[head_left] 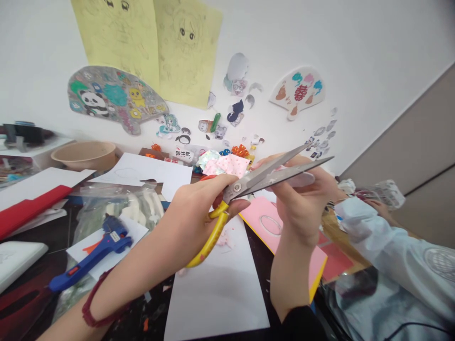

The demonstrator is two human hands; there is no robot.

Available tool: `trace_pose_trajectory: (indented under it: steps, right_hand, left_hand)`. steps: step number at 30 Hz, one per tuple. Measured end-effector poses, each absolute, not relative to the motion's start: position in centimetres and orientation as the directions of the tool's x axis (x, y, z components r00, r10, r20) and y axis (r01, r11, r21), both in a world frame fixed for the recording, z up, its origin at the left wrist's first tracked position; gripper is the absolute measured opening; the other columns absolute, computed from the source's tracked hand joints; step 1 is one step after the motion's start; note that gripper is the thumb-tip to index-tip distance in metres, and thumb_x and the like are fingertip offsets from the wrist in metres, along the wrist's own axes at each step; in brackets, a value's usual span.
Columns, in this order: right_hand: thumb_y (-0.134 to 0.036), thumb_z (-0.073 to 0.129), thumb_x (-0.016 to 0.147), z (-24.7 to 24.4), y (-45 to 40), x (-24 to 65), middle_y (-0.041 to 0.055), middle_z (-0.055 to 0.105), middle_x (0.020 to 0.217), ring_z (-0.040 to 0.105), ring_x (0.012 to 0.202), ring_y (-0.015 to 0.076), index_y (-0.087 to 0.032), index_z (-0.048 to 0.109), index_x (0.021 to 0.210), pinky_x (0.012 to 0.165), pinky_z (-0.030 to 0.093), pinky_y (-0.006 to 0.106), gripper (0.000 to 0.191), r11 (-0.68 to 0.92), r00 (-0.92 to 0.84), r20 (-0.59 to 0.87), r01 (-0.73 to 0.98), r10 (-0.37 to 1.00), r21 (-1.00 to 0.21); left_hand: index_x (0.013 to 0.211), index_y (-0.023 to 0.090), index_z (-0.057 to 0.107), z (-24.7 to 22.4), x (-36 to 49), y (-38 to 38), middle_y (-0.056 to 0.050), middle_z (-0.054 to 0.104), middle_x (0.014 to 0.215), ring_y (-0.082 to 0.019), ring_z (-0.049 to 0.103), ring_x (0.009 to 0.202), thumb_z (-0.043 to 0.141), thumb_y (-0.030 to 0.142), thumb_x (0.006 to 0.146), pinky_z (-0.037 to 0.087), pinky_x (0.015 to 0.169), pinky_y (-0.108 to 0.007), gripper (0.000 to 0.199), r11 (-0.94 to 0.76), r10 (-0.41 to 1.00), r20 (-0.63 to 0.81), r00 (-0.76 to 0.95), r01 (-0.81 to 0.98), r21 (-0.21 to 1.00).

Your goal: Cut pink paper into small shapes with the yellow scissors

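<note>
My left hand (194, 208) is closed round the yellow handles of a pair of scissors (258, 177). The blades are parted and point up to the right, across the front of my right hand (304, 208). Between the curled fingers of my right hand is a small pale piece with a rounded end (302, 179), just under the lower blade. Part of that piece is hidden by the blades and fingers, and I cannot tell its material. Below both hands lies a white sheet (216, 293) with pink scraps (224, 238) on it.
A blue glue gun (103, 253) rests on paper at the left, near a beige bowl (85, 155). Pink card (265, 220) lies under my right wrist. At the right sits another person in a pale blue sleeve (377, 241). The wall behind carries drawings (188, 52) and stickers.
</note>
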State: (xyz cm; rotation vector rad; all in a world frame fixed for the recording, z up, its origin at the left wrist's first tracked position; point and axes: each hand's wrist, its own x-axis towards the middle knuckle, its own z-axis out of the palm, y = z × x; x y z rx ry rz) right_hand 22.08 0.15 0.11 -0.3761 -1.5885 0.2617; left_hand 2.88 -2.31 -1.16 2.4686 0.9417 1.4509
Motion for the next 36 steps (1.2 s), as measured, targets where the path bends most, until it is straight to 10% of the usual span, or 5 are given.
trace_pose_trajectory:
  steps: [36]
  right_hand:
    - [-0.012, 0.079, 0.082, 1.1, -1.2, 23.4, 0.0020, 0.082, 0.092, 0.076, 0.083, 0.0220, -0.025, 0.081, 0.088, 0.073, 0.063, 0.038, 0.015, 0.911, -0.107, 0.905, 0.097, 0.411, -0.402]
  left_hand:
    - [0.067, 0.017, 0.048, -0.2, 2.1, -2.6, 0.009, 0.031, 0.055, -0.007, 0.024, 0.052, 0.063, 0.034, 0.096, 0.021, 0.046, -0.017, 0.036, -0.767, 0.622, 0.665, 0.414, 0.494, 0.410]
